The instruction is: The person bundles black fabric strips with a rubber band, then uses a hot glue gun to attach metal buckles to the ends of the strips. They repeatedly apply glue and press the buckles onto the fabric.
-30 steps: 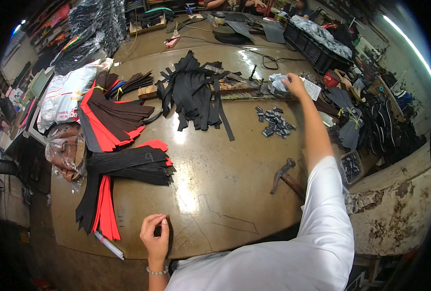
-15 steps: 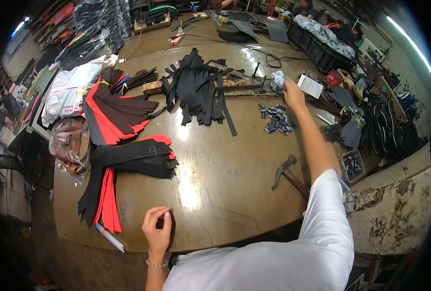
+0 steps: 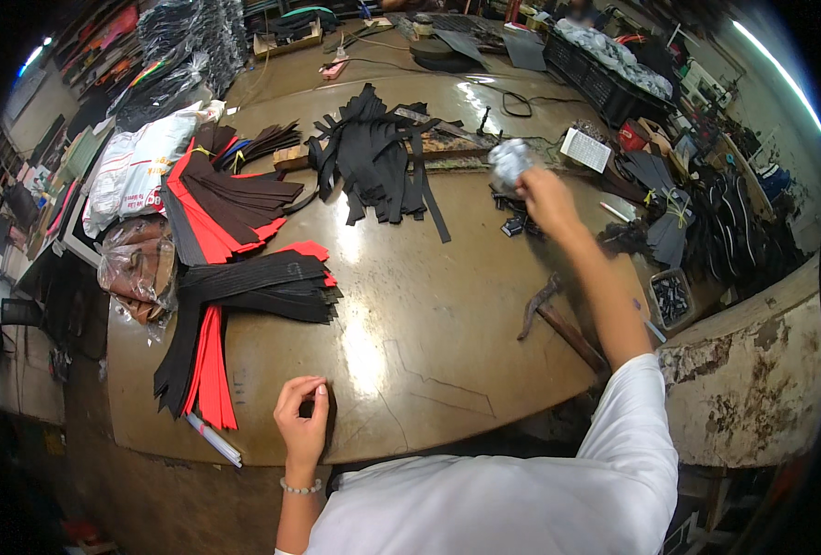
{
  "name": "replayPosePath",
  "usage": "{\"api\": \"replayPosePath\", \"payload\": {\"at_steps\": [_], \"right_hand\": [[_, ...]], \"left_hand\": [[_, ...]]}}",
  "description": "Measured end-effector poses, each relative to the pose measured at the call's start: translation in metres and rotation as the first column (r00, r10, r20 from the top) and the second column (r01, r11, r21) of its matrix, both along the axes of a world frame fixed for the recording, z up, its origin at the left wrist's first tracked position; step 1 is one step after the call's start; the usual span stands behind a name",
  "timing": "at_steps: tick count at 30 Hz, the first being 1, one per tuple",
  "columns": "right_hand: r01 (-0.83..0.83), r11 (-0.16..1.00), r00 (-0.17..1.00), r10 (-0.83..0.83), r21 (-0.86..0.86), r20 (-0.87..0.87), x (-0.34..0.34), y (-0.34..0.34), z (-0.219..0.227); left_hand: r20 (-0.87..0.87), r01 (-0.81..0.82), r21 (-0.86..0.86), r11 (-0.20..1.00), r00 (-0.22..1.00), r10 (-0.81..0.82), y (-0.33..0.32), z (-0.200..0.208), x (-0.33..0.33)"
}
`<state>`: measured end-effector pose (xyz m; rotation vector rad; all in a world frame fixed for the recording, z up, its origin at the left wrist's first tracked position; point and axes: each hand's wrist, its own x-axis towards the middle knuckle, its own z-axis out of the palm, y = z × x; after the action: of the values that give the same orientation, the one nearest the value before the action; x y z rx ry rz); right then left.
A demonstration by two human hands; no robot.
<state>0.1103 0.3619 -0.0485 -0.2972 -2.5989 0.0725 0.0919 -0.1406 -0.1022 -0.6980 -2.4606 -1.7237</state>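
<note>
Two hands over the table (image 3: 447, 314): right hand (image 3: 542, 196) grips a crumpled silvery bag (image 3: 509, 159) beyond the hammer (image 3: 558, 319); left hand (image 3: 301, 421), fingers curled narrow, rests at the near edge. White label (image 3: 585, 149) right of bag.

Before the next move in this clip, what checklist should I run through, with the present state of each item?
1. Right hand has a grip on the crumpled silvery bundle: ok, fingers closed on it, held above the table.
2. Left hand steady: ok, it rests on the brown worktable near its front edge, holding nothing.
3. Table under the bundle free of things: not ok, small dark metal parts lie there.
4. Hammer out of the arm's way: cannot tell, it lies close beside the right forearm.
5. Pile of black straps undisturbed: ok, apart from both hands.
</note>
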Motion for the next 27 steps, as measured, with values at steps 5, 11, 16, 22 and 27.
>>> {"api": "replayPosePath", "payload": {"at_steps": [5, 11, 16, 22, 27], "right_hand": [[-0.133, 0.975, 0.991, 0.137, -0.18, 0.008, -0.011, -0.074, -0.025], [-0.101, 0.896, 0.994, 0.109, -0.433, -0.005, -0.029, -0.047, -0.006], [0.145, 0.904, 0.941, -0.001, -0.401, 0.339, -0.054, -0.021, 0.006], [0.152, 0.929, 0.912, -0.001, -0.337, 0.409, -0.072, -0.039, -0.007], [0.162, 0.911, 0.953, -0.044, -0.38, 0.301, -0.066, -0.03, -0.003]], "left_hand": [[0.024, -0.002, 0.024, 1.0, 1.0, 0.002, 0.0, 0.0, 0.0], [0.009, -0.005, 0.016, 1.0, 1.0, 0.005, -0.001, 0.003, 0.001], [0.013, 0.005, 0.016, 1.0, 1.0, -0.005, 0.0, 0.002, 0.001], [0.013, -0.002, 0.004, 1.0, 1.0, 0.002, -0.001, 0.001, 0.001], [0.025, 0.003, -0.013, 1.0, 1.0, -0.002, 0.0, 0.002, 0.001]]}}
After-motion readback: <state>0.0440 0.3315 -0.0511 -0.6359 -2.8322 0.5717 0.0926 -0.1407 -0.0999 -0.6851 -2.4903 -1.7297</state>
